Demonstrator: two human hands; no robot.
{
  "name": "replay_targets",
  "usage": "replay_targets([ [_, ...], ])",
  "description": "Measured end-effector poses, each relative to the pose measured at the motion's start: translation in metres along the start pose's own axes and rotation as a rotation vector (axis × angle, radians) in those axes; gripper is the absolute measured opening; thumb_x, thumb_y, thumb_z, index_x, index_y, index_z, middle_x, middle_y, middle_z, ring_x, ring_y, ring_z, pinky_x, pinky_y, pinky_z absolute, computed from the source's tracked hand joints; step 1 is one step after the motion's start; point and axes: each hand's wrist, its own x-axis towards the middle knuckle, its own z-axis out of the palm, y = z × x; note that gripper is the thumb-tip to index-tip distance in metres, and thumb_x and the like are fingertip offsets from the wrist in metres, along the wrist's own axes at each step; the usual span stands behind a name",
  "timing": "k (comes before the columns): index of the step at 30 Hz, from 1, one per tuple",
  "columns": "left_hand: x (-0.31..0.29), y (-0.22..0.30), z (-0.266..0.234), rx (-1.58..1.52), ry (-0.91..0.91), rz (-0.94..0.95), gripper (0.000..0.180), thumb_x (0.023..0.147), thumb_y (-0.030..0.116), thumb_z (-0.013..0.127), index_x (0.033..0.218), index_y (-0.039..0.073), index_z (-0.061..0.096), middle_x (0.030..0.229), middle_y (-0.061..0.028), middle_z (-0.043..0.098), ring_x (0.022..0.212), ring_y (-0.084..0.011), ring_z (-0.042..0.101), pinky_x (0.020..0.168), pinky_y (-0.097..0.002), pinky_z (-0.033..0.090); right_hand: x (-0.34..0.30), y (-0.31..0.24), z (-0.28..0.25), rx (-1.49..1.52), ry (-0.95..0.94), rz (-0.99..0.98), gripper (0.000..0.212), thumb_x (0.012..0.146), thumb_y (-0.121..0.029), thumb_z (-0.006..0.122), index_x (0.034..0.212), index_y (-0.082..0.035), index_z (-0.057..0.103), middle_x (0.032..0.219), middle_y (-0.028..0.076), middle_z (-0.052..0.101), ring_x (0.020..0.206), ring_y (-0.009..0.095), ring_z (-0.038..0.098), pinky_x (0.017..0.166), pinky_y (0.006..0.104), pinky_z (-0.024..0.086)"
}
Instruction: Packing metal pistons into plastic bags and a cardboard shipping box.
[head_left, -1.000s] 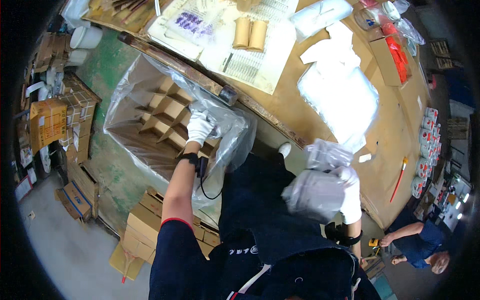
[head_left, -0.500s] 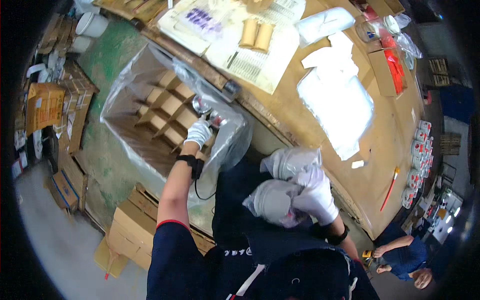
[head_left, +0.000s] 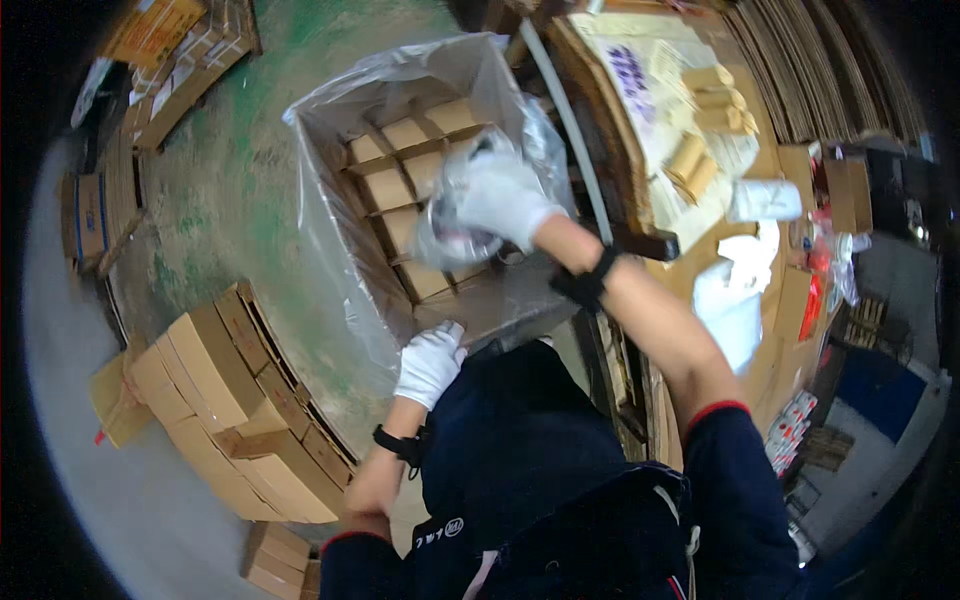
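Note:
A carton (head_left: 345, 265) lined with clear plastic stands in front of me, with cardboard dividers (head_left: 400, 210) making square compartments inside. Over its right part is my right hand (head_left: 505, 195), white-gloved and blurred by motion. The fingers are closed on a round can in a clear plastic bag (head_left: 455, 235); a second wrapped one may be beside it, but the blur hides this. At the carton's near edge, my left hand (head_left: 430, 365), also gloved, is closed over the lined rim.
To the right, a workbench (head_left: 650, 245) carries printed paper, yellowish rolls (head_left: 690, 165) and white plastic bags (head_left: 725, 300). Red-and-white cans (head_left: 790, 430) stand farther along it. Stacked cardboard boxes (head_left: 215, 370) are on the left, with a bundled pallet load (head_left: 190, 85) farther off.
My right hand has carried the bagged cans from beside the bench to over the carton. My left hand has left the compartments for the near rim. The view has swung toward the carton.

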Motion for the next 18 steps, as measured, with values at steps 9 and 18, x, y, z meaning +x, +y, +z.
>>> replay_targets([
  [9, 0.006, -0.017, 0.008, 0.102, -0.017, -0.052, 0.015, 0.08, 0.02, 0.056, 0.092, 0.012, 0.059, 0.091, -0.0073, 0.062, 0.08, -0.0241, 0.063, 0.069, -0.035, 0.052, 0.175, 0.101, 0.125, -1.037, -0.287, -0.094, 0.027, 0.085, -0.021, 0.054, 0.104, -0.01, 0.07, 0.106, 0.008, 0.067, 0.103, 0.029, 0.061, 0.077, 0.0469, 0.045],
  [18, 0.022, -0.017, 0.008, 0.116, 0.003, 0.013, 0.013, 0.078, 0.021, 0.06, 0.087, 0.012, 0.058, 0.079, -0.0079, 0.06, 0.072, -0.0263, 0.063, 0.064, -0.0388, 0.052, 0.061, 0.053, 0.12, -0.179, -0.183, 0.218, 0.023, 0.072, -0.021, 0.059, 0.087, -0.005, 0.066, 0.082, 0.017, 0.067, 0.073, 0.034, 0.066, 0.065, 0.0454, 0.053],
])
